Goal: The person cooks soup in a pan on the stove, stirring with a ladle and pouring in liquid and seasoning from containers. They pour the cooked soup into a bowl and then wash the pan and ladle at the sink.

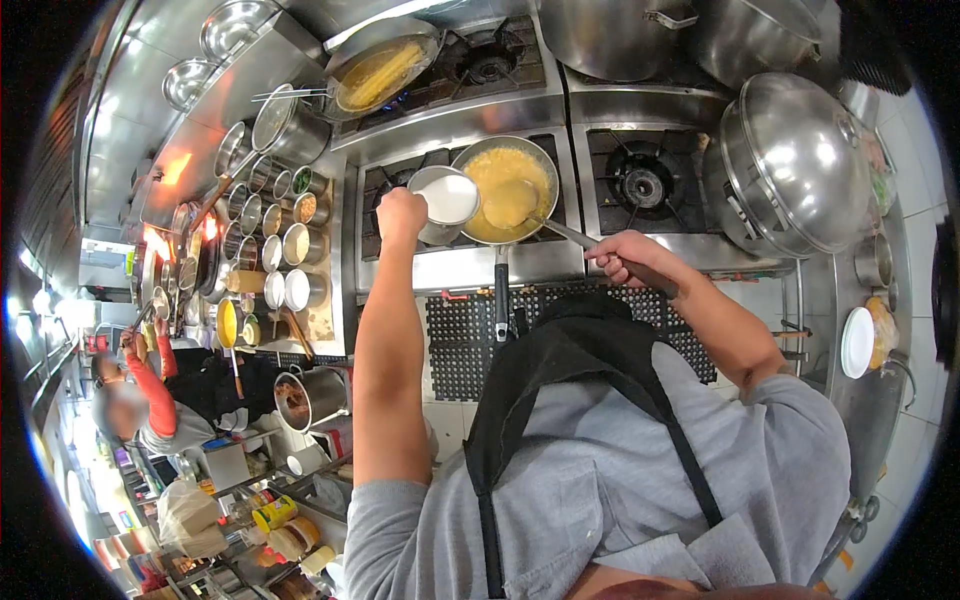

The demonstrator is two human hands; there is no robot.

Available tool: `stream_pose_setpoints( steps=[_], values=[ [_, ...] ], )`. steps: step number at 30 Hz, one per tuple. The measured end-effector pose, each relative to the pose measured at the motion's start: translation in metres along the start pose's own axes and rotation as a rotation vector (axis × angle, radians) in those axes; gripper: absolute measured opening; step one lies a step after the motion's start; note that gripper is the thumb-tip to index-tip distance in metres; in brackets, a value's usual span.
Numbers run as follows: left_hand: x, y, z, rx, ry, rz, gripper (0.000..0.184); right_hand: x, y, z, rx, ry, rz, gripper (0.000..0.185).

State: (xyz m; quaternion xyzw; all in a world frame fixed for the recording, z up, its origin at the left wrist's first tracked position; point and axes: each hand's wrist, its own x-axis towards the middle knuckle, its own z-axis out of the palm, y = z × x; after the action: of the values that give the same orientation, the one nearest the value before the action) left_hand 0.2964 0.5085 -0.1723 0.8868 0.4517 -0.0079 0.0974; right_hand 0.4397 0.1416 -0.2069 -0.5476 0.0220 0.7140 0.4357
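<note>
On the front middle burner rests a frying pan [480,165] of yellow sauce, its black handle [502,300] pointing at my body. My left hand [402,214] grips a metal pot [440,232] with white liquid [448,198] in it, held at the pan's left rim. My right hand [628,260] is wrapped round the handle of a ladle [570,233]. The ladle's bowl [509,203] sits in the sauce and is coated with it. Whether the pot touches the pan, I cannot tell.
Behind on the left burner stands a pan [385,75] with yellow food and a blue flame below. Several metal containers [297,243] line the left counter. A large domed metal lid [800,160] is at the right. A co-worker [160,400] works at the far left near flames.
</note>
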Motion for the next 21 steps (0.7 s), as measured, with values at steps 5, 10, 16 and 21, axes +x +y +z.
stream_pose_setpoints(
  steps=[5,10,16,21],
  values=[
    [-0.005,0.003,-0.011,0.001,-0.016,-0.016,0.037,-0.014,-0.009,0.007,-0.286,0.133,-0.302,0.022],
    [0.002,-0.006,-0.007,-0.025,0.042,-0.017,0.039,-0.026,-0.023,0.009,-0.744,0.357,-0.506,0.024],
    [0.005,-0.013,-0.007,-0.028,0.054,-0.034,0.038,-0.004,-0.012,-0.001,-1.053,0.575,-0.697,0.024],
    [0.004,-0.015,-0.009,-0.028,0.070,-0.022,0.036,0.057,0.013,-0.024,-1.140,0.649,-0.815,0.025]
  ],
)
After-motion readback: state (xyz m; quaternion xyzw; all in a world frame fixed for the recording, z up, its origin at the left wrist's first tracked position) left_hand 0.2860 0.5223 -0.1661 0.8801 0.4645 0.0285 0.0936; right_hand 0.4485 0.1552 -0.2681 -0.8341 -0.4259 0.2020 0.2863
